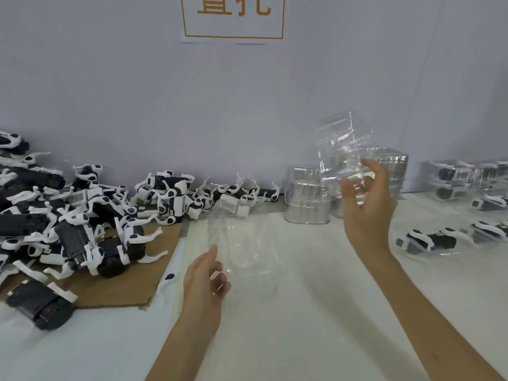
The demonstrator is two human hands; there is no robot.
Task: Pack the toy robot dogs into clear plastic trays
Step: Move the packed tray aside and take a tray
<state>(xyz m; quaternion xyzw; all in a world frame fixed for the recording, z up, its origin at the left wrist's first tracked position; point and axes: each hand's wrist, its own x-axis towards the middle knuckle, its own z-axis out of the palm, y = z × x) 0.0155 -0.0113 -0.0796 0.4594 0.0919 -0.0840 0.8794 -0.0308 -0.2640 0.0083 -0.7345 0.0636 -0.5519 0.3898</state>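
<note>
Head view: we note the right hand [367, 196] lifting a tray [342, 145], the left hand [204, 281] pinching another tray [244, 243]; dogs [68, 221] heaped far left, nearer the left hand.

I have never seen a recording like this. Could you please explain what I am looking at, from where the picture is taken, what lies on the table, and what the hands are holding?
There is no machine here: a person works with bare hands, and the single picture comes from a camera worn on the head, looking forward and down. The right hand holds up a clear plastic tray. The left hand touches another clear tray on the white table. On the left is a pile of black-and-white toy robot dogs, partly on cardboard. At the back are stacks of empty trays. On the right lie dogs already packed in trays.
</note>
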